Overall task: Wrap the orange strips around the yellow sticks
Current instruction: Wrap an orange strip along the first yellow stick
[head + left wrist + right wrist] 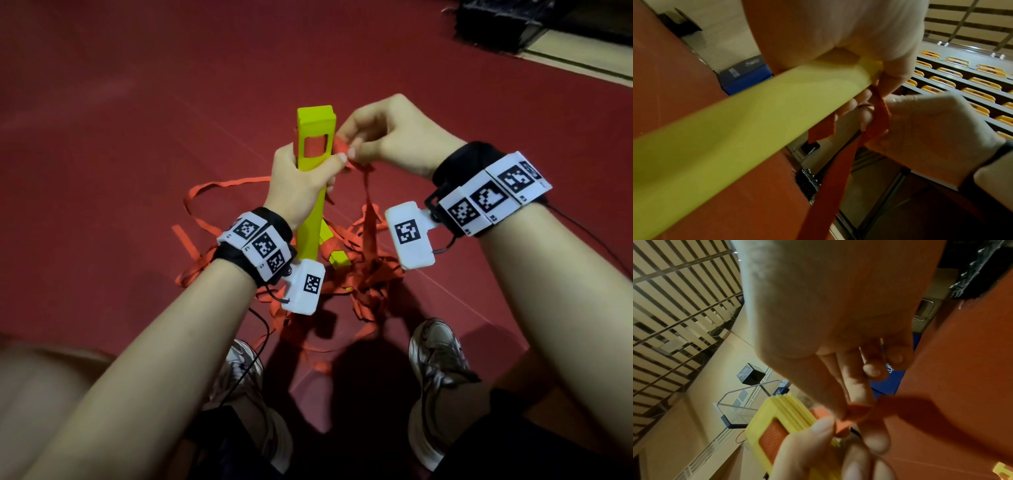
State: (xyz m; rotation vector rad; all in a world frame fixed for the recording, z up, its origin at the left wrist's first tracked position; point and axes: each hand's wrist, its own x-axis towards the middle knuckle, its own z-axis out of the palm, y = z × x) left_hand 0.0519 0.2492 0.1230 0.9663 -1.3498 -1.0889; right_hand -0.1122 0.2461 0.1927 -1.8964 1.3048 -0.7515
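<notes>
Strip end pinched at the stick's slot

Left hand [291,185] grips the upright yellow stick [313,205] at centre; right hand [387,137], at 2 o'clock, pinches the orange strip [368,202]. Best kept taut and flat, thumb pinning the end, while loose strips trail to 6 o'clock on the floor [102,102].

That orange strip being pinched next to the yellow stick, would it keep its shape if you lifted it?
Probably not. The orange strip droops straight down from the right hand, so it looks floppy. The strips on the floor lie in loose curls and tangles, which suggests thin, light ribbon. The yellow stick stands straight in the left hand, likely rigid.
</notes>
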